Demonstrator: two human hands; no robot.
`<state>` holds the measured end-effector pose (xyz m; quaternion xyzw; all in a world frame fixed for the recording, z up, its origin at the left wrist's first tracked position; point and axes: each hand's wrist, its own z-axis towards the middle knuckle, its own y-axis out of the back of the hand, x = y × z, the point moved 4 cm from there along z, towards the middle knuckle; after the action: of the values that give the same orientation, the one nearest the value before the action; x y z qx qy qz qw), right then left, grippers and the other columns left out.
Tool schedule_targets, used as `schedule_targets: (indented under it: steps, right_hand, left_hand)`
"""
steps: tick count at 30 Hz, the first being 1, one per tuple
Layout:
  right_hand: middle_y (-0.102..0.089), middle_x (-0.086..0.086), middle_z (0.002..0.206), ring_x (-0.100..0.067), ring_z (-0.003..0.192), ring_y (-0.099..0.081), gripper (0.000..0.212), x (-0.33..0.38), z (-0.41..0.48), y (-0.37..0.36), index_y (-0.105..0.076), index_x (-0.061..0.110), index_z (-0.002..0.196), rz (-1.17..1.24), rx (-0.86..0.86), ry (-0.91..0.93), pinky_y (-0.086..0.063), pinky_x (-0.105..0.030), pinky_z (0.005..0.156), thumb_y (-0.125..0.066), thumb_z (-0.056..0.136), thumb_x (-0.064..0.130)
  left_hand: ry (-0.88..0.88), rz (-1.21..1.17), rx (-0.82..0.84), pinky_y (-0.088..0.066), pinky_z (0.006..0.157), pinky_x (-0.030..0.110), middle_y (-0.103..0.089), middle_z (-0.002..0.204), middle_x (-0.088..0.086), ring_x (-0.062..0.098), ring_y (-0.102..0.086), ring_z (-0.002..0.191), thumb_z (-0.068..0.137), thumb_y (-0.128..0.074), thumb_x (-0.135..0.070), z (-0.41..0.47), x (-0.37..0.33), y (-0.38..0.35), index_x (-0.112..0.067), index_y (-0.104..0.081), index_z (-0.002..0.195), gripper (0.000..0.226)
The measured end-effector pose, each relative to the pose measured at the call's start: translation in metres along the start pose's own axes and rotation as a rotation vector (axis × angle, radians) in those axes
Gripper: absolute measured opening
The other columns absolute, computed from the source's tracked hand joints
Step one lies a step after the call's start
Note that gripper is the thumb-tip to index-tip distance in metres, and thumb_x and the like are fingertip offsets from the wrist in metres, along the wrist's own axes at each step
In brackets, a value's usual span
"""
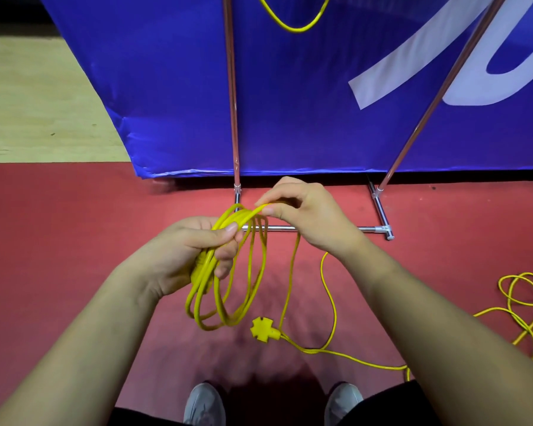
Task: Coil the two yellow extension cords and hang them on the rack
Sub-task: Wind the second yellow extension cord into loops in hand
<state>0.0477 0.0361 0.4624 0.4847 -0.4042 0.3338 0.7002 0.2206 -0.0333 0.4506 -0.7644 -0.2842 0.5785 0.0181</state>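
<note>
I count two hands: left hand [191, 250] grips one cord coil [228, 272], right hand [305, 213] pinches its strand; another loose cord [523, 299] on floor.

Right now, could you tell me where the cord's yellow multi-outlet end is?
In the head view, the multi-outlet end hangs just right of the coil in the left hand, above the red floor.

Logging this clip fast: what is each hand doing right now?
Left hand: closed, holding the coil of yellow cord.
Right hand: closed, pinching the next loop of the same cord at the top of the coil.
</note>
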Motion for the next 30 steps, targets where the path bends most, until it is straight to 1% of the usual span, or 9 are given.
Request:
schedule_targets:
  steps: [3, 6, 10, 14, 16, 20, 24, 26, 30]
  right_hand:
    - [-0.061, 0.001, 0.088, -0.004, 0.080, -0.056, 0.014, -0.018, -0.001, 0.003, -0.073, 0.018, 0.095, -0.159, 0.029, -0.032, -0.040, -0.016, 0.074, -0.066, 0.088, 0.007]
    - [-0.058, 0.001, 0.072, -0.006, 0.066, -0.048, 0.015, -0.051, -0.002, 0.007, -0.067, 0.013, 0.079, -0.304, 0.017, -0.158, -0.035, -0.027, 0.064, -0.062, 0.092, 0.017]
    - [-0.055, 0.003, 0.063, -0.009, 0.060, -0.046, 0.019, -0.090, -0.011, 0.001, -0.067, 0.008, 0.078, -0.356, 0.047, -0.326, -0.034, -0.028, 0.059, -0.061, 0.092, 0.020]
    - [-0.056, -0.009, 0.066, -0.017, 0.064, -0.048, 0.018, -0.140, -0.026, 0.007, -0.064, -0.001, 0.075, -0.408, 0.080, -0.547, -0.036, -0.032, 0.060, -0.066, 0.086, 0.014]
    - [-0.054, -0.009, 0.064, -0.017, 0.059, -0.047, 0.020, -0.157, -0.037, 0.012, -0.059, 0.003, 0.068, -0.327, 0.024, -0.704, -0.036, -0.030, 0.057, -0.070, 0.084, 0.009]
    - [-0.067, -0.013, 0.069, -0.017, 0.055, -0.064, 0.021, -0.156, -0.048, -0.004, -0.050, 0.010, 0.079, 0.126, -0.066, -0.850, -0.055, -0.034, 0.068, -0.069, 0.087, 0.004]
    - [-0.063, -0.010, 0.060, -0.014, 0.039, -0.043, 0.022, -0.128, -0.037, -0.028, -0.052, 0.012, 0.076, 0.115, 0.084, -0.857, -0.035, -0.022, 0.043, -0.069, 0.088, 0.013]
    - [-0.059, -0.006, 0.054, -0.015, 0.040, -0.033, 0.020, -0.103, -0.028, -0.032, -0.059, 0.012, 0.069, -0.008, 0.189, -0.784, -0.027, -0.021, 0.043, -0.071, 0.085, 0.013]
    - [-0.056, -0.003, 0.052, -0.013, 0.041, -0.036, 0.017, -0.040, -0.020, -0.031, -0.070, 0.013, 0.069, -0.256, 0.579, -0.590, -0.029, -0.023, 0.046, -0.070, 0.085, 0.019]
  left_hand:
    - [-0.066, -0.001, 0.001, -0.043, 0.049, 0.026, -0.047, 0.055, 0.002, 0.020, -0.051, 0.046, 0.069, -0.080, -0.037, 0.000, -0.005, 0.004, -0.011, -0.060, 0.082, 0.035]
    - [-0.091, -0.032, -0.043, -0.048, 0.051, 0.027, -0.060, 0.063, 0.007, 0.024, -0.061, 0.052, 0.060, -0.084, -0.044, -0.001, -0.008, 0.007, -0.014, -0.064, 0.078, 0.040]
    - [-0.162, -0.199, -0.001, -0.032, 0.043, 0.020, -0.045, 0.052, -0.004, 0.007, -0.040, 0.034, 0.089, -0.054, -0.033, -0.002, -0.016, -0.005, -0.012, -0.054, 0.080, 0.023]
    - [-0.276, -0.377, 0.060, -0.024, 0.042, 0.019, -0.038, 0.047, -0.012, 0.002, -0.026, 0.033, 0.095, -0.037, -0.027, -0.007, -0.028, -0.005, -0.013, -0.051, 0.083, 0.023]
    - [-0.334, -0.420, 0.044, -0.027, 0.044, 0.018, -0.038, 0.048, -0.011, 0.002, -0.030, 0.035, 0.096, -0.037, -0.029, -0.009, -0.034, 0.003, -0.015, -0.051, 0.084, 0.023]
    - [-0.372, -0.414, -0.053, -0.038, 0.053, 0.021, -0.039, 0.060, -0.006, 0.009, -0.040, 0.049, 0.093, -0.040, -0.024, -0.007, -0.039, 0.011, -0.009, -0.054, 0.096, 0.020]
    - [-0.338, -0.221, -0.256, -0.047, 0.056, 0.024, -0.054, 0.065, 0.001, 0.015, -0.053, 0.055, 0.088, -0.047, -0.012, 0.004, -0.032, 0.018, 0.001, -0.058, 0.107, 0.025]
    - [-0.288, -0.124, -0.341, -0.050, 0.054, 0.024, -0.061, 0.063, 0.004, 0.017, -0.061, 0.055, 0.094, -0.047, -0.015, 0.007, -0.030, 0.021, 0.000, -0.061, 0.101, 0.022]
    - [-0.181, -0.037, -0.400, -0.057, 0.055, 0.028, -0.070, 0.065, 0.010, 0.026, -0.071, 0.062, 0.097, -0.046, -0.016, 0.005, -0.023, 0.024, -0.003, -0.057, 0.087, 0.019]
